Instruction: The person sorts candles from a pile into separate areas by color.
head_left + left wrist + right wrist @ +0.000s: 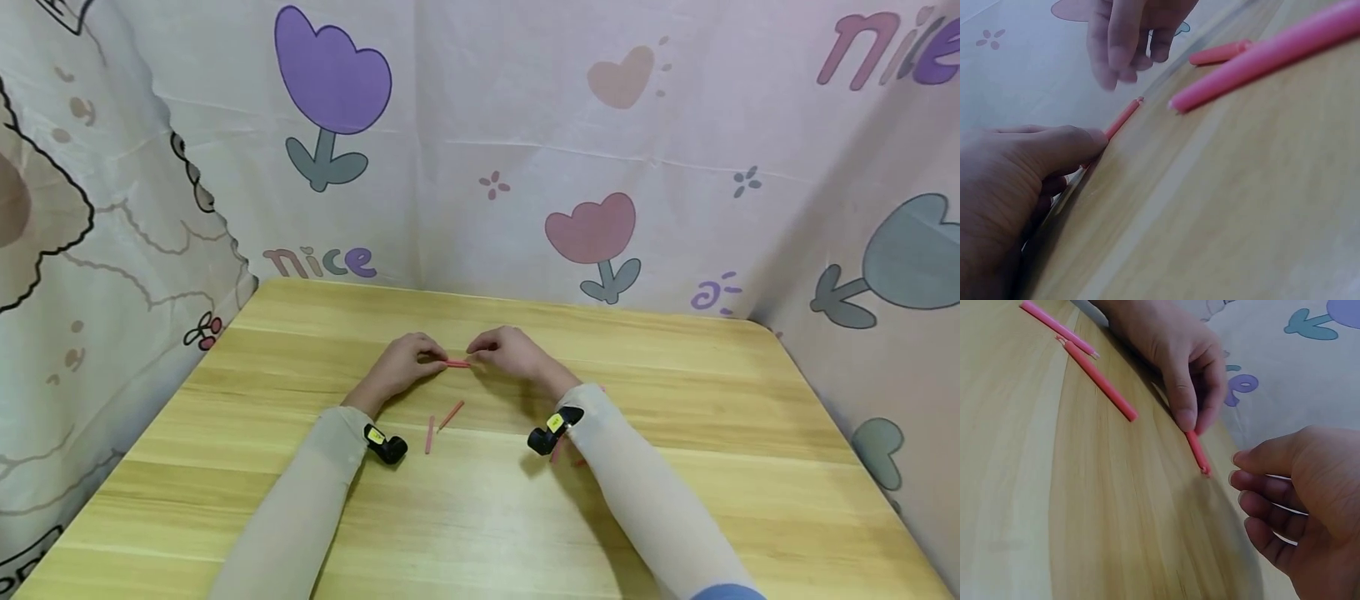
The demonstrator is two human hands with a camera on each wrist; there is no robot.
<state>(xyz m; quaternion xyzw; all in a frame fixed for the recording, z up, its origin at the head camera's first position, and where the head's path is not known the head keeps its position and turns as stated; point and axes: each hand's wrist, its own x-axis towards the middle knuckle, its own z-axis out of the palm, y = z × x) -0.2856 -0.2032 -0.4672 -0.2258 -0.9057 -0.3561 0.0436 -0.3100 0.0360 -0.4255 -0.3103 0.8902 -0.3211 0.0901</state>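
My left hand [405,363] pinches a thin red candle [1197,452] between thumb and fingers, low at the tabletop. A short looped wick shows at the candle's free end. Just to the right of that end is my right hand [517,353], its fingers loosely bent with nothing between them. In the right wrist view a small gap separates the right fingertips [1242,459] from the wick. Closer to me lie a pink candle [430,435] and another red candle [452,414], side by side at an angle.
Pink and red pieces [556,451] lie partly hidden below the right wrist and its black camera [554,430]. The wooden table [465,533] meets a printed cloth [480,108] at the back, with more cloth at both sides.
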